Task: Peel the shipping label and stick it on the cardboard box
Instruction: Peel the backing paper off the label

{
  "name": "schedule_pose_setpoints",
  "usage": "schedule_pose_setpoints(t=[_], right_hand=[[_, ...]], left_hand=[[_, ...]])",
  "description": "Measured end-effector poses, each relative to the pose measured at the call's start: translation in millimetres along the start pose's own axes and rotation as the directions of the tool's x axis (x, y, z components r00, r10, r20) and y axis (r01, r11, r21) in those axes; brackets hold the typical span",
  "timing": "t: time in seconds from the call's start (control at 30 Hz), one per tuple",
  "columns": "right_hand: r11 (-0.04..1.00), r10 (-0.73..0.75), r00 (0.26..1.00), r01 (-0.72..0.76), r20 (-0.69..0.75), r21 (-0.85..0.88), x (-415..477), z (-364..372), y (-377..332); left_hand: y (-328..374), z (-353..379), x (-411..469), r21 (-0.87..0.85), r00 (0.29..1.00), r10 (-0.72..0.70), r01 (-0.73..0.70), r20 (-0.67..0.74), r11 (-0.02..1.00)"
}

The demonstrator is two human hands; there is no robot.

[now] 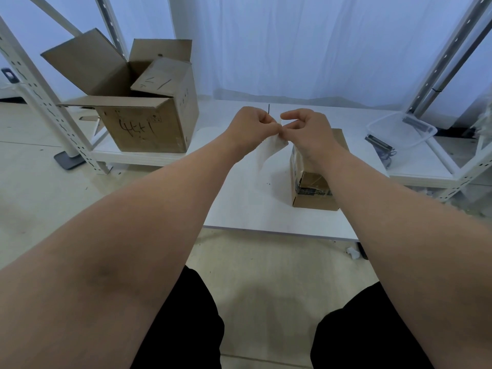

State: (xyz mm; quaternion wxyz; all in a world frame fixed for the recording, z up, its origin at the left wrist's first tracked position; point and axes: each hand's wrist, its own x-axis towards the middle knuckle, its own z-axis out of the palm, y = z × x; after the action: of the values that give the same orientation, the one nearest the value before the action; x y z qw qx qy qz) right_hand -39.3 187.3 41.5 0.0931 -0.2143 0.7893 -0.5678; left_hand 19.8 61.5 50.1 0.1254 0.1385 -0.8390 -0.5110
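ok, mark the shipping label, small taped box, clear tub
shipping label [269,151]: head view, hanging lower part.
small taped cardboard box [314,201]: head view, front face.
clear plastic tub [395,139]: head view, near wall.

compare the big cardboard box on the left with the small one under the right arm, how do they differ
The large box is much bigger than the small box. The large box has its flaps open; the small box is closed, with tape across it. The large box bears dark handwriting on its front; none shows on the visible part of the small box. Both are brown cardboard.
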Motion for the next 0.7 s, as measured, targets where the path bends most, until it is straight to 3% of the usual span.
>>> schedule_pose_setpoints(t=[0.17,0.37,0.7], right_hand=[[0.999,-0.049,0.999,0.049,-0.013,0.001,-1.7,0.7,-3.2],[0.996,-0.088,0.996,0.089,0.011,-0.02,-3.7,3.4,-6.2],[0.995,-0.093,0.995,0.094,0.018,-0.04,-3.7,3.9,-6.1]], left_hand=[[-1.4,-2.1,1.0,-0.2,1.0,-0.029,0.027,-0.005,0.979],[-6.9,-3.7,4.3,-0.165,0.996,-0.093,0.092,0.005,0.982],[-5.3,-4.0,2.4,-0.113,0.998,-0.06,0.061,0.009,0.992]])
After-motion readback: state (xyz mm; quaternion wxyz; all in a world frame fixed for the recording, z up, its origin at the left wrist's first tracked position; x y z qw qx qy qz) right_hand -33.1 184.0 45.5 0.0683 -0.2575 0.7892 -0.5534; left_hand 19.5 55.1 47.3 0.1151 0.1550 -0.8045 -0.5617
